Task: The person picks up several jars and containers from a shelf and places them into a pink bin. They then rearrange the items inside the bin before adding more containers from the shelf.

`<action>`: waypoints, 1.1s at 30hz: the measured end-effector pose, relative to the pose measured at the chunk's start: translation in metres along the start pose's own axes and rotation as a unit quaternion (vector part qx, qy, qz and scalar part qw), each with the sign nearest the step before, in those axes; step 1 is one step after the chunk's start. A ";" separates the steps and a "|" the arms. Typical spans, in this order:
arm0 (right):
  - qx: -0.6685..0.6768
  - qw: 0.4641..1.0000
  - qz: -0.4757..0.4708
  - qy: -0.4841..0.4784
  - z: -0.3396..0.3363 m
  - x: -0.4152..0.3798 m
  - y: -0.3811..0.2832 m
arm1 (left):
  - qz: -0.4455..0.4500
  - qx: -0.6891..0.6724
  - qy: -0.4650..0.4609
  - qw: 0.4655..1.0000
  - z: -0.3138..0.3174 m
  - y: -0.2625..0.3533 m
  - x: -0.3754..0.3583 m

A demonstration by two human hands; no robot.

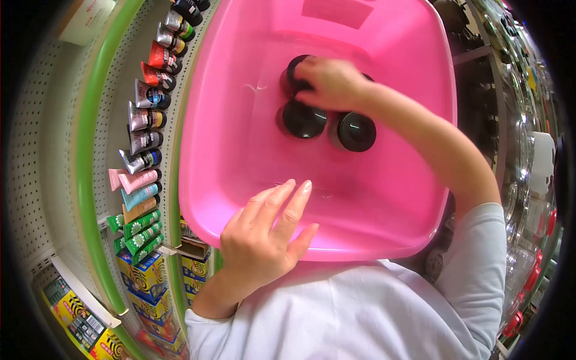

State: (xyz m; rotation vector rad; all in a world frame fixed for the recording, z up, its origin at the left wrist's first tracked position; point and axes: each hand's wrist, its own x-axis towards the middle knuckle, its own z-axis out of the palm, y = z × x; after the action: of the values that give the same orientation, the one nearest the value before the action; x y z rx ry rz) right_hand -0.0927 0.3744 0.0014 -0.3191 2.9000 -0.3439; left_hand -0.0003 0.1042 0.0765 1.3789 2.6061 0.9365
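- On the left, soft tubes [146,117] lined a shelf, with yellow boxes [144,270] lower down.
- The pink basin [240,150] stood in front of the person; its wall was probably light, slightly flexible plastic, best held by the rolled rim.
- The left hand [261,234] hung over the near rim with nothing in it, fingers a little spread, thumb apart.
- The far container [292,77] sat inside the basin under the other hand; it seemed small and stiff, easiest to take around its black lid.
- The middle container [304,120] was just nearer; its glossy top looked likely to slip under dry fingertips.
- The right hand [331,84] was blurred, fingers curved down over the far container; I could not tell whether they pinched it.
- The right container [357,132] stood beside the middle one, probably rigid, graspable by its sides.
- On the right, glassy goods [525,216] filled a rack.
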 end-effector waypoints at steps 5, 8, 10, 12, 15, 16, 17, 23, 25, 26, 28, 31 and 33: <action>-0.096 0.968 0.203 -0.112 -0.002 -0.024 0.065 | -0.004 0.002 -0.008 1.000 -0.001 0.001 0.002; -0.083 0.944 0.231 -0.220 0.010 -0.037 0.072 | -0.003 0.019 -0.005 1.000 0.002 0.000 0.001; -0.058 0.952 0.226 -0.198 0.019 -0.037 0.072 | -0.001 0.023 -0.009 1.000 0.002 0.001 0.002; -0.092 0.956 0.221 -0.172 0.028 -0.031 0.070 | 0.001 0.027 -0.017 0.999 0.001 0.002 0.003; -0.086 0.957 0.228 -0.158 0.028 -0.031 0.069 | -0.005 0.010 -0.029 1.000 0.000 0.004 0.005; -0.083 0.957 0.230 -0.158 0.029 -0.030 0.069 | -0.006 0.010 -0.030 0.999 0.000 0.004 0.006; -0.081 0.953 0.244 -0.158 0.030 -0.030 0.068 | -0.008 0.009 -0.032 0.999 0.000 0.005 0.005; -0.087 0.943 0.284 -0.151 0.037 -0.024 0.070 | 0.000 0.033 -0.021 0.999 0.003 0.003 0.005; -0.084 0.942 0.290 -0.149 0.037 -0.025 0.070 | -0.003 0.027 -0.023 0.999 0.003 0.004 0.006; -0.087 0.941 0.294 -0.146 0.037 -0.025 0.071 | -0.004 0.024 -0.023 0.999 0.003 0.004 0.006; -0.088 0.939 0.299 -0.148 0.038 -0.023 0.074 | -0.008 0.022 -0.027 0.999 0.002 0.003 0.007; -0.093 0.939 0.288 -0.165 0.031 -0.023 0.072 | -0.015 0.007 -0.036 0.999 0.001 0.005 0.008; -0.119 0.940 0.262 -0.183 0.020 -0.022 0.067 | -0.018 -0.005 -0.043 0.999 0.001 0.005 0.009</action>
State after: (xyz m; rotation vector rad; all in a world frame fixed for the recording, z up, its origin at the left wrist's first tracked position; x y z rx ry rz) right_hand -0.0797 0.4391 -0.0306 0.3245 2.5210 0.1422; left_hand -0.0015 0.1134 0.0799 1.3344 2.5499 0.8646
